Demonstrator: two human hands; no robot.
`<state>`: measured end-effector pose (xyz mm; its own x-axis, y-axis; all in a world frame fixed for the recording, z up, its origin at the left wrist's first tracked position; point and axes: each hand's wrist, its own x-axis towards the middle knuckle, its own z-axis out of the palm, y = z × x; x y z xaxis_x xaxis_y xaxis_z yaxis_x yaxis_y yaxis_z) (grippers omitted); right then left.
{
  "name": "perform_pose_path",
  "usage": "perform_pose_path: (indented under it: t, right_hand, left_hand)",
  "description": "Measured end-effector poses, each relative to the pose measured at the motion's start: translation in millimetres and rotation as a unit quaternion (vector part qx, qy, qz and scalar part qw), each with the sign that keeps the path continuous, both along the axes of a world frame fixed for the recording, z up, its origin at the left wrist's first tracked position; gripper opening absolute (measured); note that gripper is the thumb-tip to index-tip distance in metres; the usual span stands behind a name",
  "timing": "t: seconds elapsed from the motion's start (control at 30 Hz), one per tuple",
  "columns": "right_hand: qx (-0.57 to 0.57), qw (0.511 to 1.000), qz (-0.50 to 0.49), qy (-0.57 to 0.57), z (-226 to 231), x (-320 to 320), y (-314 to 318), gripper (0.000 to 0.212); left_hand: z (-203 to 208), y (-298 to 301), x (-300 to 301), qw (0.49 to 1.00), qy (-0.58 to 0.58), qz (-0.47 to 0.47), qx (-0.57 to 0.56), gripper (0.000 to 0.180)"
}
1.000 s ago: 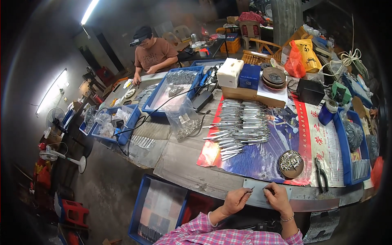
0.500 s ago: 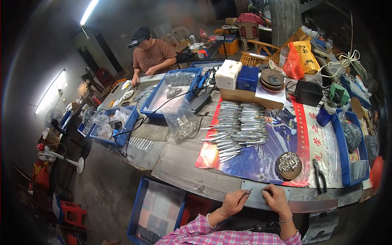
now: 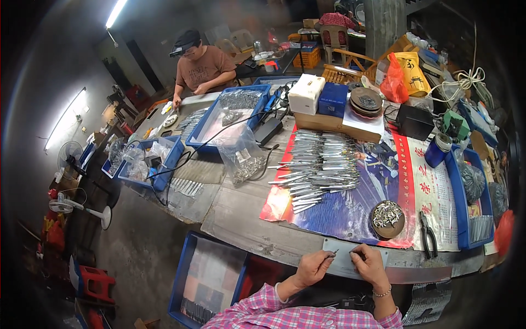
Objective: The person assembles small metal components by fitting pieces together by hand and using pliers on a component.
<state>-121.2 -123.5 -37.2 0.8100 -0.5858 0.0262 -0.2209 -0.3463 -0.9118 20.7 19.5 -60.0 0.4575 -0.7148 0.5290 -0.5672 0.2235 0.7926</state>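
My left hand (image 3: 314, 267) is closed in a pinch at the table's front edge, with a small dark pointed metal piece (image 3: 333, 254) sticking out between thumb and fingertips. Just beside it, my right hand (image 3: 370, 265) has its thumb and fingers pressed together; whatever they may hold is too small to make out. Both hands are over a flat grey plate (image 3: 342, 249), a short gap between them. Beyond the right hand stands a round brown bowl (image 3: 390, 233) of small shiny metal parts. Dark-handled pliers (image 3: 428, 236) lie to its right. Farther back, many slim metal rods (image 3: 323, 170) lie in rows.
A printed poster (image 3: 364, 216) covers part of the table. Blue trays stand at the right (image 3: 466, 219), lower left (image 3: 178, 296) and farther back (image 3: 200, 147). A bag of metal parts (image 3: 241, 159) lies near a black cable. A co-worker (image 3: 203, 68) sits across at the left.
The whole view has shifted slightly. My hands keep nearly the same pose, the left still pinching the small piece. The co-worker's hands have barely moved.
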Motion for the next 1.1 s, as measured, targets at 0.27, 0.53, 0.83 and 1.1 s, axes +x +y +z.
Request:
perform_pose_path:
  t: [0.27,0.53,0.83,1.1]
  right_hand:
    - [0.01,1.0,-0.004,0.007,2.0,-0.2,0.1,0.016]
    - [-0.007,1.0,-0.005,0.02,-0.6,-2.0,0.7,0.016]
    - [0.023,1.0,-0.02,-0.004,0.1,1.9,3.3,0.015]
    - [-0.015,0.998,-0.053,0.014,3.6,8.8,-0.6,0.013]
  left_hand:
    - [-0.3,-0.1,-0.1,1.0,0.007,0.0,-0.001,0.012]
    - [-0.2,1.0,-0.2,1.0,0.001,0.001,-0.009,0.012]
    - [-2.0,2.9,3.2,1.0,0.026,-0.015,0.009,0.012]
    - [-0.6,-3.6,10.9,0.997,0.056,-0.05,-0.022,0.011]
